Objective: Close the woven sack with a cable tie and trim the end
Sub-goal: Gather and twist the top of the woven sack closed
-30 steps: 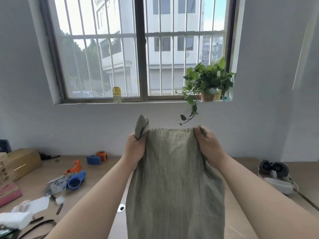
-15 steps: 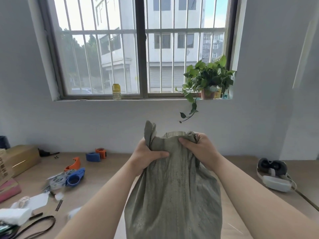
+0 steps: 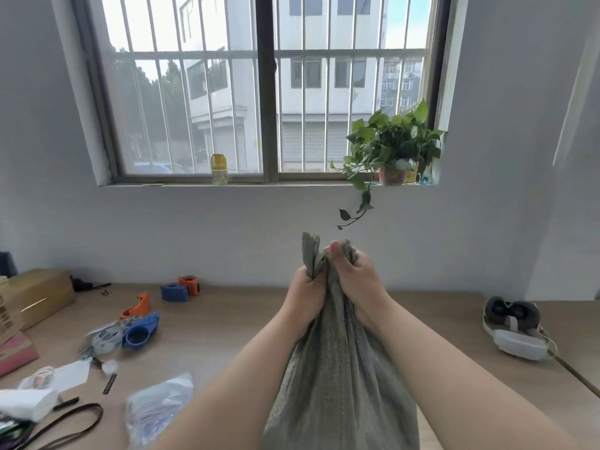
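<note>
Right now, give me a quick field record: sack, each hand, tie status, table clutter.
sack: grey woven sack, mouth bunched into a neck, held upright
left hand: left hand clenched on the neck
right hand: right hand clenched on the neck, thumb up
cable tie: none visible on the neck
table: blue tape dispenser, plastic bag, headset

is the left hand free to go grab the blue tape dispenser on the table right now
Probably not yet: the left hand is clenched on the grey woven sack neck. The path to the blue tape dispenser looks open.

Grey-green woven sack (image 3: 337, 378), blue (image 3: 140, 332) and orange tape dispensers (image 3: 136, 308), tan wooden table (image 3: 227, 323).
</note>
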Demonstrator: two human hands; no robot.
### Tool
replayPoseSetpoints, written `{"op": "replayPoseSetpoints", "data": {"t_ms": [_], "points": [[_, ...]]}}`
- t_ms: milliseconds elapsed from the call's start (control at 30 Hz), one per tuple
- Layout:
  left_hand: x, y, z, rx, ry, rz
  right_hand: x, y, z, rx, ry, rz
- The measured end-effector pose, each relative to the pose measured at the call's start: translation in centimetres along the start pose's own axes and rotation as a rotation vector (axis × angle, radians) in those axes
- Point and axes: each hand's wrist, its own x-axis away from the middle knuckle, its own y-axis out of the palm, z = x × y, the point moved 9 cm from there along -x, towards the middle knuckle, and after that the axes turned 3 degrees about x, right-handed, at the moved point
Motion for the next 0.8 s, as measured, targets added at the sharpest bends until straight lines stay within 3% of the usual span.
{"op": "replayPoseSetpoints", "data": {"t_ms": [100,267,333,467,633,800], "points": [[0.1,0.6,-0.9,0.125,-0.029,-0.027,0.5,0.8,-0.4,-0.003,-0.029,-0.115],[1.1,2.0,-1.5,0.395,-0.088,-0.275,0.4,0.4,-0.9,0.116,-0.017,-0.16],[1.6,2.4,-1.4,0.318,-0.046,-0.361,0.2,-0.1,-1.1,0.205,-0.025,-0.111],[1.9,2.7,-1.1,-0.004,0.025,-0.376,-0.1,0.0,-0.9,0.228,0.033,-0.088],[2.0,2.8,-1.7,-0.109,-0.016,-0.381,0.3,1.4,-0.4,0.144,0.142,-0.166],[1.3,2.1,-2.5,-0.176,0.009,-0.279,0.6,1.6,-0.1,0.037,0.182,-0.153]]}}
